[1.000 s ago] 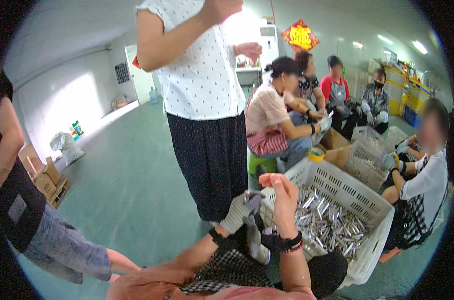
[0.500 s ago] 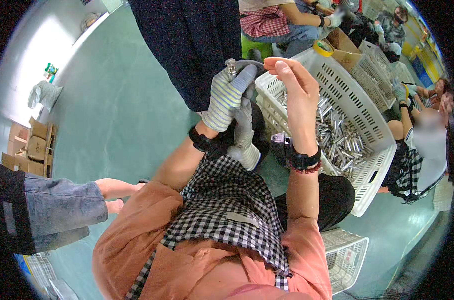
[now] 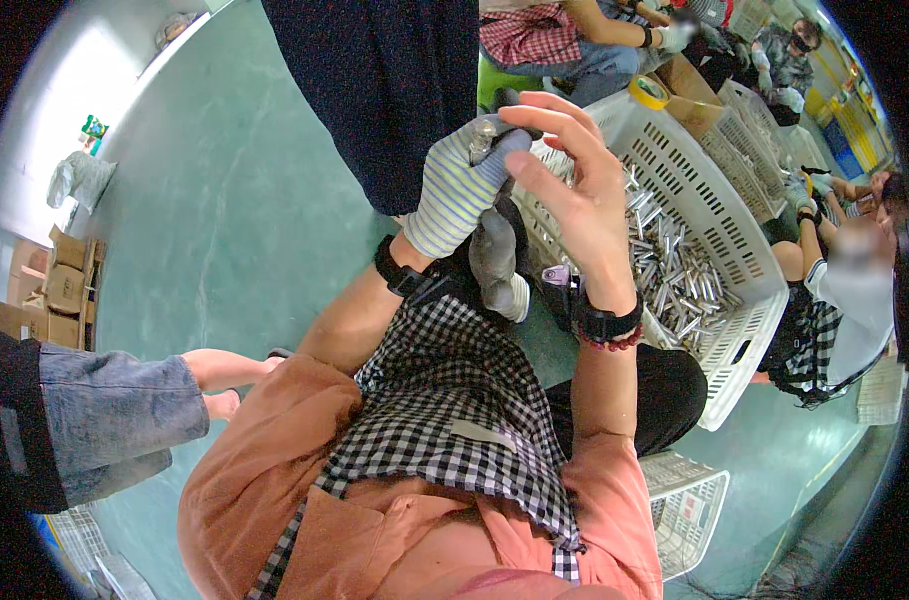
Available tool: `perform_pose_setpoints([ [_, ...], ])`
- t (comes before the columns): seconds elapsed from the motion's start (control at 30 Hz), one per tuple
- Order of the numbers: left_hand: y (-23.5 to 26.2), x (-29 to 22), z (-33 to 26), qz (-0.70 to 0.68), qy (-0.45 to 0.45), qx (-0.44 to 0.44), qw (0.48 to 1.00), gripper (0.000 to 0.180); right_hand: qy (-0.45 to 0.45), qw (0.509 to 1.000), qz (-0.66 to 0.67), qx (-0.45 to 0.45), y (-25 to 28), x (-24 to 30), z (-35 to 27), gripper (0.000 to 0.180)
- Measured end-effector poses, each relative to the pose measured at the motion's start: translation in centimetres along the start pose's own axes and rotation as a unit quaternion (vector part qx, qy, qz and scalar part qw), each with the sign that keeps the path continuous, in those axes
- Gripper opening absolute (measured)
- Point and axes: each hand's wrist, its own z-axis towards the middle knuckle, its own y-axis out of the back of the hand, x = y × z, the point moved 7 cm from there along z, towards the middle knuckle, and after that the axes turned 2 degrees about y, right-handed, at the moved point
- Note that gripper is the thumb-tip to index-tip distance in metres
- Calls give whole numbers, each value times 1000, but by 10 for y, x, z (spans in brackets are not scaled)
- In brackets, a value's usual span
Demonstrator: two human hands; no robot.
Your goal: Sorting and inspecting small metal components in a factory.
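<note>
A white glove with grey-green stripes covers my left hand, its fingers closed around a small shiny metal part that pokes up blurred between thumb and fingers. Just below hangs a loose grey-palmed glove with a striped cuff; whether my left fingers pinch it too is hidden. My bare right hand curves in from the right, with thumb and fingers apart. Its fingertips come up against the gloved fingers of my left hand, and nothing shows in its grasp.
Beside my right arm stands a white slotted crate holding many metal tubes. Yellow tape rests at its far end. A person in dark trousers stands ahead. Another white basket is at lower right, cardboard boxes at left.
My right hand has curled its fingers and moved left to meet my left hand. The metal part has tilted and shifted slightly right. The loose glove has swung and turned.
</note>
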Motion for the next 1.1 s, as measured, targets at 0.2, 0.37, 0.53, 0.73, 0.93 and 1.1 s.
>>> perform_pose_setpoints([
  [0.2, 0, -22, 4, 168, -186, 18, 968, 23, 78, 996, -26, 23, -7, 22, 8, 34],
  [0.37, 4, 9, -8, 191, -148, 29, 970, 29, 49, 999, -13, 11, -9, 16, 1, 32],
  [0.53, -6, 9, -13, 156, -144, 10, 977, 25, 56, 997, -44, -17, 0, 29, -4, 21],
  [0.73, 3, 22, 0, 154, -110, 1, 982, 21, 56, 997, -44, -25, -11, 15, 5, 14],
  [0.93, 5, 45, 5, 122, -96, 33, 987, 22, 77, 993, -63, -68, -20, 15, 4, 10],
  [1.1, 3, 42, -2, 43, -93, 24, 994, 19, 74, 993, -55, -78, -30, 10, 0, 7],
])
